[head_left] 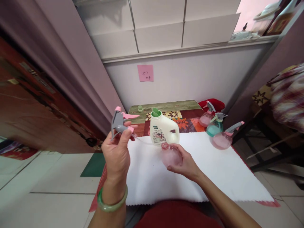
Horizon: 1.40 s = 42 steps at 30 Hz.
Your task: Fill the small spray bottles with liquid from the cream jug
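Observation:
My left hand (pixel 118 142) is closed around a grey and pink trigger spray head (pixel 120 122), held upright over the left part of the table. Its thin clear dip tube points right, towards the mouth of a pink see-through spray bottle (pixel 170 155); whether the tube's end touches the bottle I cannot tell. My right hand (pixel 186 161) grips that round bottle from its right side, tilted a little to the left, with its threaded neck uncovered. Just behind it stands a cream detergent jug (pixel 163 129) with a green pouring spout (pixel 156 112) and no cap on it.
A white cloth (pixel 147 177) covers the table's front. At the right stand pink (pixel 222 140) and teal (pixel 214 128) spray bottles with heads on, plus another pink one (pixel 205 118). A small green cap (pixel 140 108) lies at the back left. A pink note (pixel 145 73) hangs on the wall.

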Available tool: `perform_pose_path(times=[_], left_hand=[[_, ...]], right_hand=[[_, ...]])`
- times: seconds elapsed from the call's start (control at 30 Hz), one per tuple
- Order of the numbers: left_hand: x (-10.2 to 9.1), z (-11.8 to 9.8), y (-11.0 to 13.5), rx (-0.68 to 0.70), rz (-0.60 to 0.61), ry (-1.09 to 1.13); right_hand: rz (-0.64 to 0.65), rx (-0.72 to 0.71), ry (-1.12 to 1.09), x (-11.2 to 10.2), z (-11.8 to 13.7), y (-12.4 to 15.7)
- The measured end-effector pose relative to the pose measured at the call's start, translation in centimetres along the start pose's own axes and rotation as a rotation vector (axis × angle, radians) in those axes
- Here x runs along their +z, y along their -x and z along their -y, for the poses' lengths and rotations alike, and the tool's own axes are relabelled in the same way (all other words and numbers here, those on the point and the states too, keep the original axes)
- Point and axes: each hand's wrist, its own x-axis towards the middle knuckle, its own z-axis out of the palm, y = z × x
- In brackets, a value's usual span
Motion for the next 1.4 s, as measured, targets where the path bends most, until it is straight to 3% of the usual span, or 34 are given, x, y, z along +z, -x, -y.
perform_pose_path(times=[0.13, 0.27, 0.33, 0.43, 0.57, 0.67, 0.9, 1.4], left_hand=[[-2.8, 1.5, -2.3, -0.033, -0.083, 0.058], [-8.3, 7.6, -3.3, -0.33, -0.151, 0.358], [-11.3, 11.7, -2.5, -0.552, -0.095, 0.497], [-14.6, 17.0, 0.5, -0.754, -0.099, 0.598], [-15.8, 20.7, 4.7, -0.865, -0.068, 0.592], [-15.8, 21.5, 6.1, -0.905, -0.039, 0.59], [-16.2, 21.8, 6.1, -0.91, -0.015, 0.585], [-15.3, 20.7, 6.2, -0.927, -0.052, 0.504]], right_hand=[[-0.045, 0.017, -0.011, -0.8, -0.4, -0.1], [-0.142, -0.013, 0.033, -2.8, 0.8, -0.9], [-0.209, -0.037, 0.119, -4.1, 2.1, -1.9], [-0.307, -0.118, 0.27, -6.2, 4.6, -4.0], [-0.365, -0.203, 0.485, -8.1, 7.8, -7.1], [-0.356, -0.234, 0.635, -8.8, 9.5, -9.1], [-0.265, -0.214, 0.946, -8.4, 11.1, -12.0], [-0.167, -0.21, 1.332, -7.2, 13.0, -13.1]])
